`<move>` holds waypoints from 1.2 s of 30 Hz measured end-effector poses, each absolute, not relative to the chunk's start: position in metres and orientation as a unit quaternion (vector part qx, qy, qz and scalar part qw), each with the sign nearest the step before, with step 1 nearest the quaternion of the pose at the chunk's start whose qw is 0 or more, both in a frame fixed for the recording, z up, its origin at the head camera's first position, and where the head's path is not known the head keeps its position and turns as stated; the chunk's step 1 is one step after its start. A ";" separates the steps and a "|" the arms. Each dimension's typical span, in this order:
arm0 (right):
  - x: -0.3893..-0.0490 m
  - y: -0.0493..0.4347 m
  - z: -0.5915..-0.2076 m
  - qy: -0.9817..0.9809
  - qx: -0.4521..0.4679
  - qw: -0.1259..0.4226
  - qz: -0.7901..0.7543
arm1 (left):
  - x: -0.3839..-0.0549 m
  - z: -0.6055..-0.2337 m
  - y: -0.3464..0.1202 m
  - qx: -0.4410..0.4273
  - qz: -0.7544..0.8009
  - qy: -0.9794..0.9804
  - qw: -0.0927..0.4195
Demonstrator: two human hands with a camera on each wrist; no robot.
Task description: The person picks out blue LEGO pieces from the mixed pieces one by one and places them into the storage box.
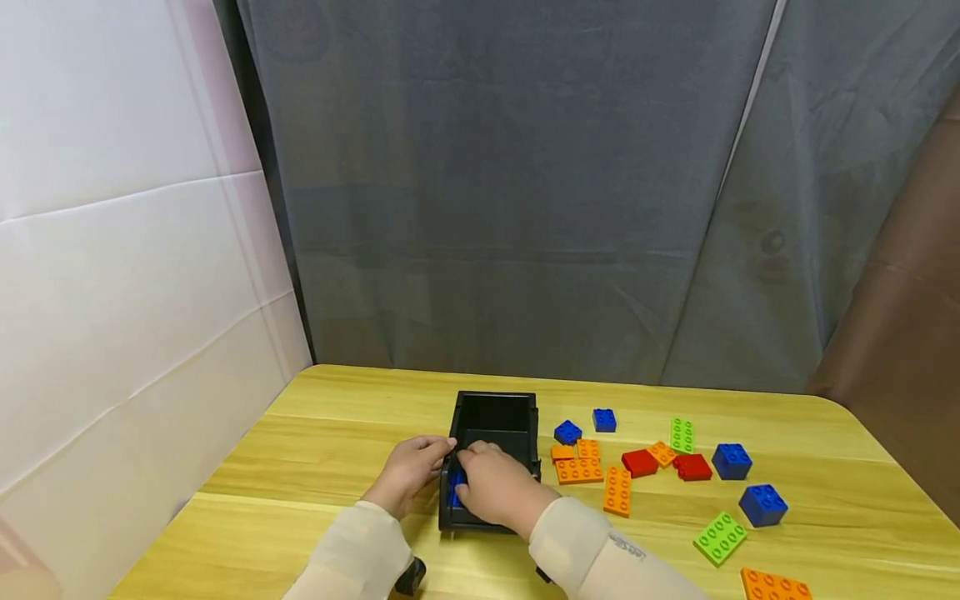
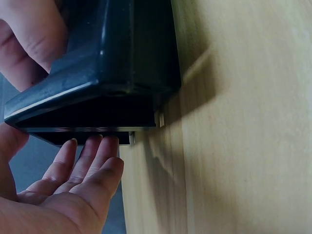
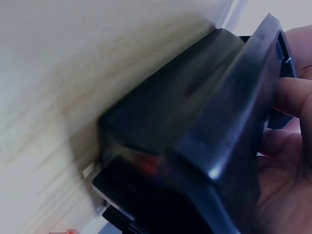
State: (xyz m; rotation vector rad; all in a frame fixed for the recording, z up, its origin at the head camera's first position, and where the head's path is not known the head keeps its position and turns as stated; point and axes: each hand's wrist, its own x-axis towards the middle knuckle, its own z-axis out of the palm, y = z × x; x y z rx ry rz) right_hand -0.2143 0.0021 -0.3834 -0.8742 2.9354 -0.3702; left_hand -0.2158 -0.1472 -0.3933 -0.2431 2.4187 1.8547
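Note:
A black plastic bin (image 1: 487, 527) stands on the table in front of me, its long side running away from me. My left hand (image 1: 411, 468) is at its left wall, thumb over the rim and the other fingers (image 2: 105, 151) against the outside, pinching the wall. Over the bin's near half, my right hand (image 1: 501, 487) reaches inside with its fingers pointing down and left. Blue bricks (image 1: 456, 490) show along the bin's inner left side, beside the right thumb. The right fingertips are largely hidden, and I cannot tell whether they hold a brick.
Right of the bin lie several toy bricks: orange ones (image 1: 579, 472), red ones (image 1: 640, 462), blue ones (image 1: 763, 505) and green ones (image 1: 720, 538). An orange brick (image 1: 776, 585) is near the front right. Grey curtain (image 1: 487, 192) hangs behind the wooden table (image 1: 300, 450).

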 end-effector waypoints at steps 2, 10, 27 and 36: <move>-0.212 0.003 -0.383 0.950 -0.288 0.025 -0.117 | -0.216 -0.393 -0.147 -0.079 0.607 0.790 0.041; -0.205 0.009 -0.381 0.949 -0.292 0.030 -0.117 | -0.216 -0.394 -0.147 -0.082 0.606 0.790 0.041; -0.190 0.036 -0.376 0.925 -0.346 0.015 -0.158 | -0.216 -0.395 -0.146 -0.089 0.607 0.789 0.038; -0.181 0.054 -0.376 0.915 -0.372 -0.040 -0.150 | -0.216 -0.397 -0.145 -0.095 0.610 0.786 0.040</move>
